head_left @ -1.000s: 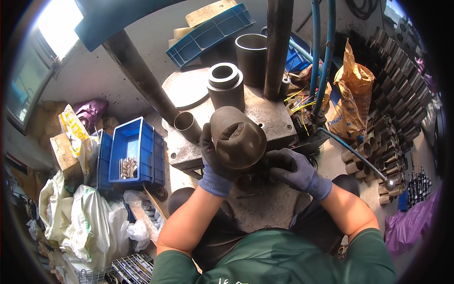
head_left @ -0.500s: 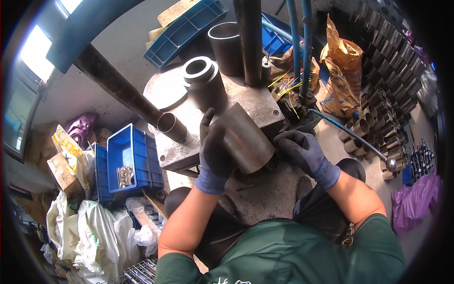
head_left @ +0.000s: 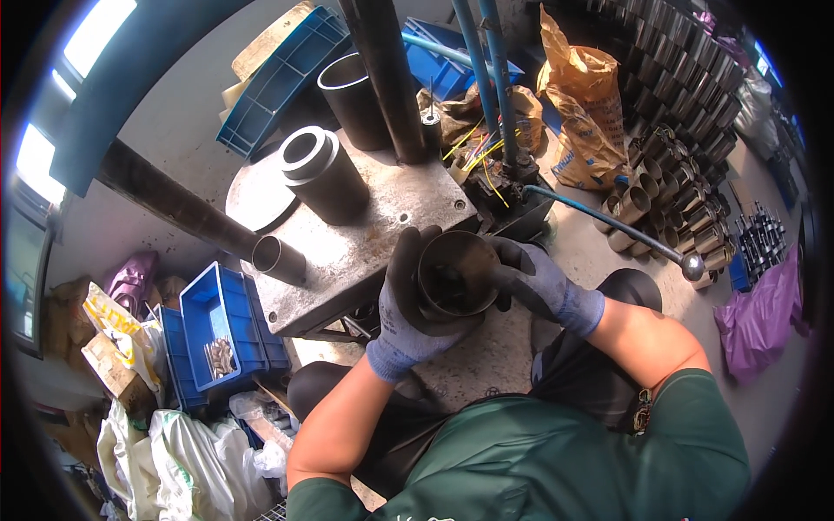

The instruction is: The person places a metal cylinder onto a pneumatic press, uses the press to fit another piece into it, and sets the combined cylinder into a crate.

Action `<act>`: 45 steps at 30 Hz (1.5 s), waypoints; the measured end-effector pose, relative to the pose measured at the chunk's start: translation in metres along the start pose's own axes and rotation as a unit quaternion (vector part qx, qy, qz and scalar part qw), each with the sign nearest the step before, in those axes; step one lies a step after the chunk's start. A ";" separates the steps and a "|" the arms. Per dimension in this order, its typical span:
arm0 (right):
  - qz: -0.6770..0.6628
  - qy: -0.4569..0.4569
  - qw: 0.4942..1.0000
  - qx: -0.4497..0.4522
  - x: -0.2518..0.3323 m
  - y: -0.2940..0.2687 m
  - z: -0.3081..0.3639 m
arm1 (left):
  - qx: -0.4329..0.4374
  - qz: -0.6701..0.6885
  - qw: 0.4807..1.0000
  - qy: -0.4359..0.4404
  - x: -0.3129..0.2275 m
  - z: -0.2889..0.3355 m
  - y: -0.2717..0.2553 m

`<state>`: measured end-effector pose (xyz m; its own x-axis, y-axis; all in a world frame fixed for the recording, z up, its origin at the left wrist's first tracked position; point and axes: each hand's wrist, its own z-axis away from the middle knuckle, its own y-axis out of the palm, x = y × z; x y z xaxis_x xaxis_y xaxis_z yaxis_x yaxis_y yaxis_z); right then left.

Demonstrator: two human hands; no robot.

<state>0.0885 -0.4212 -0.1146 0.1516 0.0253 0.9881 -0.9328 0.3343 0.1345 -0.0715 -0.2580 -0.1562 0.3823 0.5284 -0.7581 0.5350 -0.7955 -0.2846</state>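
A hollow metal cylinder (head_left: 459, 276) is held in front of me, its round open end tipped up so its dark inside shows. My left hand (head_left: 407, 300), in a grey-blue glove with a dark palm, wraps round its left side and underside. Gloved alike, my right hand (head_left: 534, 282) closes on the right rim, fingers at the edge. The fingertips under the cylinder are hidden. Just beyond stands a steel press table (head_left: 391, 217) carrying a stepped dark cylinder (head_left: 334, 187), a smaller tube (head_left: 278, 259) and a wide pipe piece (head_left: 347, 91).
Blue crates (head_left: 228, 317) stand at the left, one holding small metal parts. A blue lever with a ball end (head_left: 692, 266) juts out at the right. Stacked metal tubes (head_left: 665, 195) and a torn brown paper sack (head_left: 591, 113) lie beyond it. White sacks (head_left: 191, 460) fill the lower left.
The cylinder has turned from side-on to showing its open end. My right hand, formerly beside it, has come onto its rim. The view has shifted, moving the table leftward.
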 end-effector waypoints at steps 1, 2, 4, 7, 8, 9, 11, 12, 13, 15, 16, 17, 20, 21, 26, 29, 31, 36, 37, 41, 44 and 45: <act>0.014 -0.004 1.000 0.005 0.001 0.000 0.001 | 0.006 -0.002 1.000 0.003 -0.001 -0.001 0.001; 0.010 0.037 0.999 0.002 0.006 0.000 0.003 | 0.012 -0.004 1.000 0.006 -0.003 -0.002 0.001; 0.004 0.076 0.997 -0.006 0.009 -0.001 0.005 | 0.022 -0.006 1.000 0.007 -0.005 -0.004 0.002; 0.015 0.107 0.994 -0.007 0.004 -0.010 0.010 | 0.038 0.000 0.999 0.000 -0.009 -0.009 0.006; 0.024 0.097 0.995 0.004 -0.009 -0.020 0.011 | 0.049 0.012 0.999 -0.004 -0.009 -0.011 0.012; 0.034 0.084 0.996 0.018 -0.019 -0.028 0.011 | 0.070 0.012 0.997 -0.041 -0.009 -0.012 0.013; 0.111 0.129 0.985 0.018 -0.028 -0.048 0.013 | 0.105 -0.017 0.994 -0.002 0.013 -0.010 0.009; 0.147 0.151 0.977 0.023 -0.034 -0.059 0.012 | 0.093 0.056 0.992 -0.067 0.009 -0.009 0.013; 0.208 0.198 0.958 0.003 -0.032 -0.069 0.016 | 0.121 -0.029 0.990 -0.063 0.008 -0.011 0.010; 0.310 0.188 0.932 0.019 -0.038 -0.111 0.020 | 0.165 -0.103 0.979 -0.053 0.007 -0.010 0.003; 0.299 0.244 0.922 -0.019 -0.031 -0.125 0.026 | 0.187 -0.139 0.972 -0.030 0.010 -0.008 0.001; 0.322 0.267 0.907 -0.041 -0.032 -0.149 0.033 | 0.194 -0.169 0.966 -0.013 0.008 -0.008 0.003; 0.368 0.273 0.883 -0.102 -0.014 -0.235 0.078 | 0.239 -0.189 0.952 -0.033 0.009 -0.003 0.004; 0.449 0.274 0.836 -0.157 -0.050 -0.291 0.110 | 0.253 -0.185 0.949 -0.032 0.006 -0.006 0.012; 0.127 0.293 0.814 -0.486 -0.122 -0.333 0.221 | 0.300 -0.208 0.930 -0.039 -0.005 0.001 0.011; -0.070 0.271 0.759 -0.588 -0.204 -0.323 0.262 | 0.324 -0.186 0.925 -0.064 0.001 0.019 0.009; -0.133 0.289 0.721 -0.616 -0.246 -0.314 0.292 | 0.369 -0.197 0.907 -0.045 0.010 0.028 0.014; -0.029 0.341 0.672 -0.657 -0.303 -0.334 0.305 | 0.438 -0.253 0.860 -0.066 0.042 0.054 0.032; -0.071 0.328 0.654 -0.678 -0.301 -0.337 0.288 | 0.433 -0.264 0.858 -0.079 0.047 0.062 0.030; -0.069 0.199 0.650 -0.731 -0.293 -0.405 0.253 | 0.442 -0.308 0.833 -0.128 0.066 0.073 0.036; -0.040 0.191 0.576 -0.794 -0.299 -0.495 0.278 | 0.481 -0.330 0.802 -0.131 0.092 0.073 0.051; -0.001 0.197 0.499 -0.844 -0.305 -0.536 0.330 | 0.493 -0.302 0.810 -0.102 0.110 0.068 0.071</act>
<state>0.4342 -0.9188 -0.4632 0.5149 0.0963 0.8518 0.6209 0.6432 -0.4481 -0.0430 -0.2762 -0.2996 0.0882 0.9294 -0.3585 -0.3221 -0.3140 -0.8931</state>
